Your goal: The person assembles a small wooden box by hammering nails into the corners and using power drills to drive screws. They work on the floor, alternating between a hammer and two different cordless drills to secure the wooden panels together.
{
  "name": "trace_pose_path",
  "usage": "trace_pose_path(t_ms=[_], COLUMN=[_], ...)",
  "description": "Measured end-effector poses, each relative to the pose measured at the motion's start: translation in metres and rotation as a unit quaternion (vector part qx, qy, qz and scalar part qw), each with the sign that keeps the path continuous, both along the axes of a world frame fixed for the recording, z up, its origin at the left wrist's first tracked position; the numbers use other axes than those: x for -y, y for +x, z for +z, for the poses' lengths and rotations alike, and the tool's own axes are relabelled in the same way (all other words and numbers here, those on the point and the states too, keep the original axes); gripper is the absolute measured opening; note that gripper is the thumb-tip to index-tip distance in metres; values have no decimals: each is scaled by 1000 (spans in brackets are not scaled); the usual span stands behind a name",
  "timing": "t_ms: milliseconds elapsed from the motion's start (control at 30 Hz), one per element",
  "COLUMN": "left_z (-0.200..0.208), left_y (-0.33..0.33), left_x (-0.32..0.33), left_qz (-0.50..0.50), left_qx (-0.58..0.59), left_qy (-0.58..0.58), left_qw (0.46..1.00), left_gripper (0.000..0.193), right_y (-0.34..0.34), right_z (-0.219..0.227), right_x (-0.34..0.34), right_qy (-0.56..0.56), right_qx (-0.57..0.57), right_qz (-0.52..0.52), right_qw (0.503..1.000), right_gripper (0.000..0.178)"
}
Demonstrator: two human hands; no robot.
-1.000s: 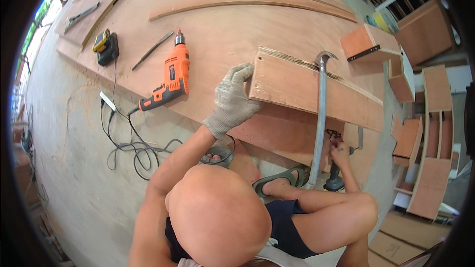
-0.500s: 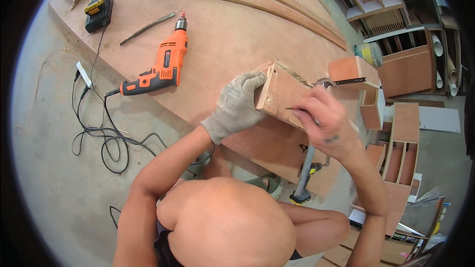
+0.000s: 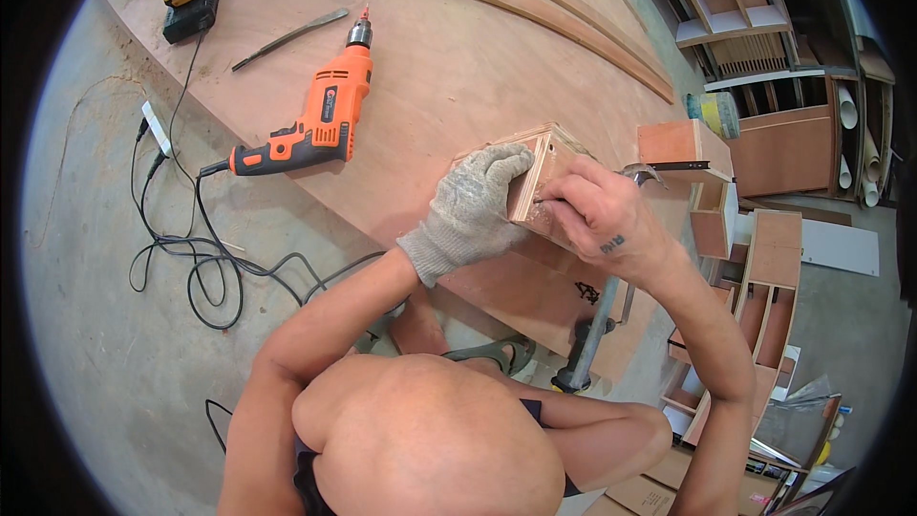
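My left hand (image 3: 475,204), in a grey knit glove, is closed around the left side of a small plywood box (image 3: 565,143) tilted above the board. My bare right hand (image 3: 597,208) pinches a small dark screw-like piece against the box's near face; the fingers mostly hide it. Holes show on the box's edge. Beneath my right wrist, a claw hammer (image 3: 642,173) lies with its shaft toward me. Several dark screws (image 3: 586,293) are heaped on the board close by.
An orange corded drill (image 3: 320,115) lies on the plywood board (image 3: 430,48), near a thin metal file-like tool (image 3: 289,39) and a charger with a yellow battery (image 3: 193,2). Long wood strips (image 3: 497,5) lie at the far side. Cables (image 3: 224,268) coil on the floor. Wooden drawers (image 3: 669,141) stand at right.
The box has been turned and tilted in my left hand, with its end now more toward me. My right hand has moved left, bringing the small piece against the box.
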State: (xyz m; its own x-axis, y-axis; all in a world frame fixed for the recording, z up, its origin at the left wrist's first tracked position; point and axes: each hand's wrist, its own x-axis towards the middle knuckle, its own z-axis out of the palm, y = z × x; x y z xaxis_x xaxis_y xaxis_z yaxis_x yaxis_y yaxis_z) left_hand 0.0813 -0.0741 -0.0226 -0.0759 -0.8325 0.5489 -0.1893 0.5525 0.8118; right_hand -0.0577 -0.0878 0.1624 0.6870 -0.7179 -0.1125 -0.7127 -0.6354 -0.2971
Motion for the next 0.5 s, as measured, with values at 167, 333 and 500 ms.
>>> trace_pose_path(t_ms=[167,333,500], left_z=[0,-4,-2], left_y=[0,-1,-1], left_x=[0,2,1], left_qz=[-2,6,10], left_qx=[0,7,-3], left_qy=[-2,-13,-15], left_qw=[1000,1000,1000], left_gripper=[61,72,71], right_y=[-3,5,10], right_z=[-3,-4,0], right_x=[3,4,7], right_qy=[-7,1,75], right_qx=[21,3,-53], right_qz=[22,20,-58], right_qw=[1000,1000,994], right_gripper=[12,9,11])
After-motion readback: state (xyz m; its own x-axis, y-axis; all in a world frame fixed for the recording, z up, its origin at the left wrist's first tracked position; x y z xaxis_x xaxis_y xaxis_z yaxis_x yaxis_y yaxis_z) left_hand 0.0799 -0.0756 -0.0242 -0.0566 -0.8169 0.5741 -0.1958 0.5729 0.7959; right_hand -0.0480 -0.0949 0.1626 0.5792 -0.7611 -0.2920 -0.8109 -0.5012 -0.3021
